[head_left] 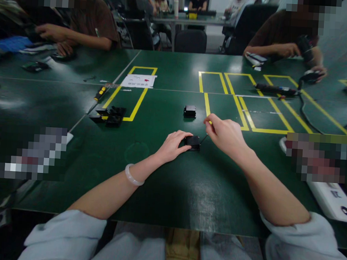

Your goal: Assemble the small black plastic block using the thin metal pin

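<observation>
On the green bench (154, 199), the left hand (172, 146) grasps a black block (193, 142) between thumb and fingers. The right hand (224, 134) pinches a thin rod (203, 140) slanting down to the block's right side. Just beyond sits a second black block (190, 111); farther left, a yellow-and-black screwdriver (100, 93), then a white sheet (139, 81).

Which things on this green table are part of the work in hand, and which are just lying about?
Part of the work:
black block, in the left hand
thin rod, in the right hand
similar block just beyond, probably

Apparently just lying about:
yellow-and-black tool
paper sheet
dark parts at left
</observation>
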`<state>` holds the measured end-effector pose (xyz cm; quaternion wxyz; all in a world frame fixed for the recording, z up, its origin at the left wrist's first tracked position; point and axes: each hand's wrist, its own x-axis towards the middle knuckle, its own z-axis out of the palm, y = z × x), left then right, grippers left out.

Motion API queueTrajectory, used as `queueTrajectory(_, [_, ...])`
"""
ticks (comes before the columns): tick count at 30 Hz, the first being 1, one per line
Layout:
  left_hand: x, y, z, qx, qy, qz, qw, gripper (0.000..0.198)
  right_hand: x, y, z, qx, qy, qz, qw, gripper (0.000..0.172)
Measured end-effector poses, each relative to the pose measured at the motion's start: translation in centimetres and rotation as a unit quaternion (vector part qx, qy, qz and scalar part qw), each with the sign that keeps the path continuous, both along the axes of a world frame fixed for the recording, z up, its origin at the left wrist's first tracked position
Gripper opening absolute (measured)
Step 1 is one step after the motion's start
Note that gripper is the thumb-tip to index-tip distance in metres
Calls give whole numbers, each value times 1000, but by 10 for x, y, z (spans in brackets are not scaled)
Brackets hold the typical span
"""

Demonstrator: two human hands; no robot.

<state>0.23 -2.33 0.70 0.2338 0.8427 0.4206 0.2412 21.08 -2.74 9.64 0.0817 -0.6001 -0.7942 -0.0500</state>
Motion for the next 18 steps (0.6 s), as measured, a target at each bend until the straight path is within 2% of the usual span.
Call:
queueTrajectory(6, [0, 1, -1, -9, 8, 3, 1000, 37, 6, 28, -4, 9, 30, 55, 998, 40])
queueTrajectory(9, [0, 1, -1, -2, 2, -1, 1000, 37, 11, 34, -8, 17, 47, 72, 996, 40])
queueTrajectory(14, [0, 0, 0, -5, 6, 1, 1000, 36, 13, 25, -15, 37, 92, 60, 993, 41])
queueTrajectory(18, [0, 1, 0, -1, -1, -1, 1000, 36, 9, 13, -14, 39, 86, 48, 994, 43])
